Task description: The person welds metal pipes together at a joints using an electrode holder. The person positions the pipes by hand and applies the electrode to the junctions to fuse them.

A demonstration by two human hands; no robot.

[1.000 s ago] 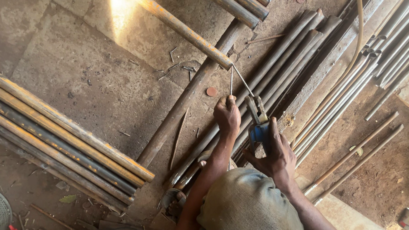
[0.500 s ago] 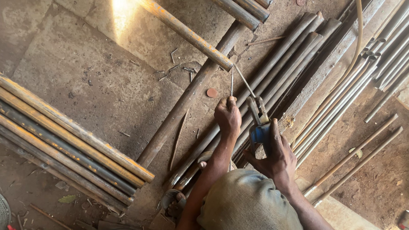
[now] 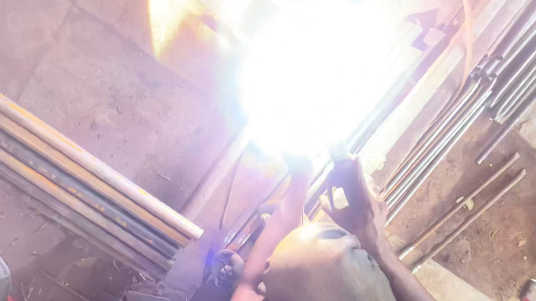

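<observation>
Both hands are reaching into white glare at frame centre: right hand (image 3: 356, 201) is gripping a holder; left hand (image 3: 296, 167) is washed out, grip unreadable, above metal pipes (image 3: 439, 141).

A bundle of metal pipes (image 3: 74, 185) lies diagonally on the concrete floor (image 3: 106, 98) at left. More metal rods (image 3: 462, 116) lie at right, two loose rods (image 3: 467, 210) just below them. The welding glare (image 3: 319, 68) sits between the two groups, just above both hands.
</observation>
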